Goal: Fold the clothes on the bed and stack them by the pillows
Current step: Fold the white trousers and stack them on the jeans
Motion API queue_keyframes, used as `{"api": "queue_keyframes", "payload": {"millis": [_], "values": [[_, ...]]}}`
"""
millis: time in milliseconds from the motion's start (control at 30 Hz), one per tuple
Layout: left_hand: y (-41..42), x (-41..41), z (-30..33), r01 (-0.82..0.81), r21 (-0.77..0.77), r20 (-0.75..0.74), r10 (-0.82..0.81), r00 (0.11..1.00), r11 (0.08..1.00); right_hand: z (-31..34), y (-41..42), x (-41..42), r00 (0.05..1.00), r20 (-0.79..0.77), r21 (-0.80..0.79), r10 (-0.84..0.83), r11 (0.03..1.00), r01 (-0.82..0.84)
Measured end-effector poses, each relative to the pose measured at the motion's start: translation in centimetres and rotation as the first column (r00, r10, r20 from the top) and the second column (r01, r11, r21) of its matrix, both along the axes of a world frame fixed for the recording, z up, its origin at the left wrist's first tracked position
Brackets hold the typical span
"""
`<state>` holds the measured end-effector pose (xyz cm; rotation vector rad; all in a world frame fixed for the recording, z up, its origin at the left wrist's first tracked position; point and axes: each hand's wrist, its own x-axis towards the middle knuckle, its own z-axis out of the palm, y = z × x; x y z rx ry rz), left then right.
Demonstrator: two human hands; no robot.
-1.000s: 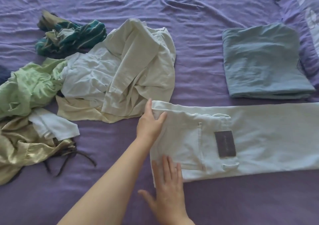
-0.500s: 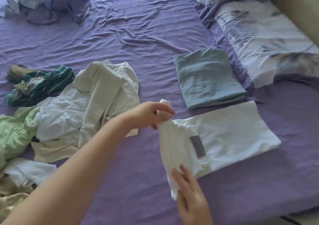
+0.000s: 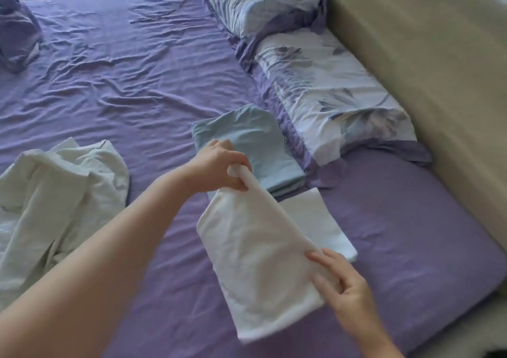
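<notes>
Lifted now, the white trousers (image 3: 258, 250), with the waist end raised off the bed and swung over toward the legs end, which was lying flat a moment ago. Gripped at the top corner by the left hand (image 3: 219, 168), fingers curled tight round the bunched cloth. Pinched at the near edge by the right hand (image 3: 338, 278), fingers bent over the cloth and thumb hidden under it. Hanging between both hands, folded half over, with the far end resting on the purple sheet (image 3: 411, 220) just past the right hand.

Beyond the left hand, nearly touching the trousers: one blue folded piece (image 3: 255, 143), sitting right beside the flowery pillows (image 3: 329, 88). Looks like the only thing stacked so far.

Left of the left arm: a pale crumpled shirt (image 3: 60, 193), not folded yet. Maybe more clothes out of view.

Early in the job, by the look of it: one piece done, one half folded, at least one more to go
</notes>
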<state>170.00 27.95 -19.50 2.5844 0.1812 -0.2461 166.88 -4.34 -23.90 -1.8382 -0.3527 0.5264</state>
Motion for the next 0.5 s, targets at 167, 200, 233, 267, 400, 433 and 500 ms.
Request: {"api": "queue_keyframes", "payload": {"millis": [167, 200, 233, 267, 400, 433, 500], "values": [[-4.9, 6.9, -3.3, -0.119, -0.37, -0.116, 0.081, 0.99, 0.921, -2.0, -3.5, 5.0, 0.969, 0.245, -0.265, 0.04, 0.964, 0.027], [-6.1, 8.2, -4.4, -0.123, -0.352, -0.108, 0.09, 0.99, 0.928, -2.7, -4.2, 5.9, 0.972, 0.234, -0.297, 0.02, 0.953, 0.052], [-7.5, 9.5, -5.6, -0.123, -0.33, -0.105, 0.093, 0.99, 0.936, -3.4, -5.0, 6.7, 0.979, 0.206, -0.336, -0.011, 0.938, 0.082], [-8.8, 10.6, -6.8, -0.125, -0.315, -0.107, 0.095, 0.99, 0.941, -4.4, -5.7, 7.5, 0.983, 0.181, -0.377, -0.043, 0.919, 0.11], [-13.1, 13.9, -12.4, -0.112, -0.174, -0.143, 0.088, 0.986, 0.978, -7.6, -7.1, 10.4, 0.979, 0.195, -0.523, -0.059, 0.838, 0.155], [-13.7, 14.5, -13.7, -0.131, -0.107, -0.124, 0.118, 0.985, 0.986, -8.2, -6.9, 11.0, 0.98, 0.199, -0.552, -0.013, 0.825, 0.123], [-14.4, 15.0, -15.6, -0.2, 0.024, -0.083, 0.201, 0.976, 0.98, -9.6, -5.9, 11.8, 0.974, 0.185, -0.593, 0.13, 0.805, 0.005]]}}
